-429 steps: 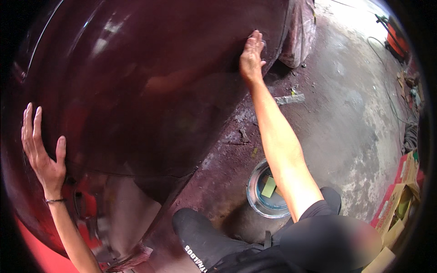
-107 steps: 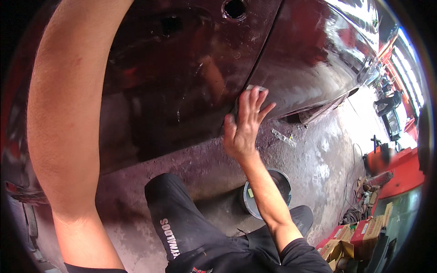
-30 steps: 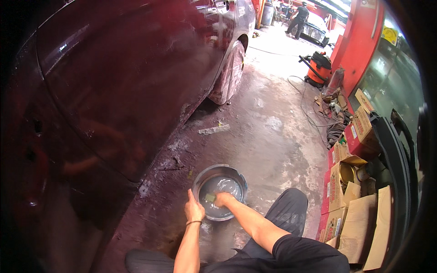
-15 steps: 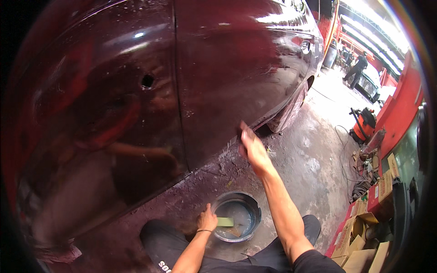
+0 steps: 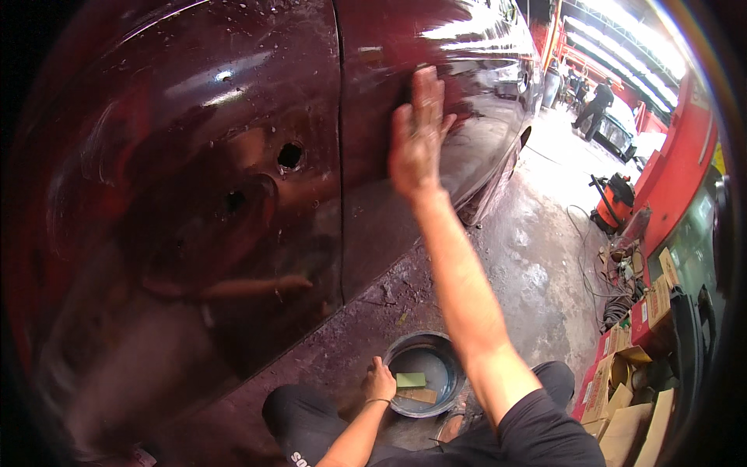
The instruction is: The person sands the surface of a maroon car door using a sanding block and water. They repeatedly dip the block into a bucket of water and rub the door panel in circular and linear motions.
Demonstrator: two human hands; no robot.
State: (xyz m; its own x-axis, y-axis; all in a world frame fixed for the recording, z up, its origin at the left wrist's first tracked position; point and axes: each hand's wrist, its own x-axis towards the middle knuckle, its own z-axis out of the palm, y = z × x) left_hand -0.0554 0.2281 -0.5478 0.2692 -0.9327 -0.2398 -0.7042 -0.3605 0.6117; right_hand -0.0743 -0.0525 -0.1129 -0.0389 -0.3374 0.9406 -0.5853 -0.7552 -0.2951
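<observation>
My right hand (image 5: 420, 144) is stretched up against the dark red car panel (image 5: 373, 210), fingers extended and palm toward the paint. Its outline is slightly blurred, and whether the whole palm touches cannot be told. Low in front of me, my left hand (image 5: 380, 381) is closed at the left rim of a round dark basin (image 5: 457, 381). A pale green rectangular block (image 5: 410, 380) juts from its fingers over the basin; the grip itself is partly hidden. Cloudy water (image 5: 436, 366) and a flat brown piece (image 5: 416, 395) show inside the basin.
A round hole (image 5: 289, 156) pierces the panel left of the seam. Cardboard boxes (image 5: 622, 436) and a coiled hose (image 5: 617, 307) line the right side. Farther back are an orange-black vacuum (image 5: 615, 204), a person in dark clothes (image 5: 595, 109) and another car (image 5: 618, 132).
My right hand has moved up from the panel's lower edge to its middle, fingers now spread upward. The left hand stays at the basin's rim; the whole view has shifted slightly.
</observation>
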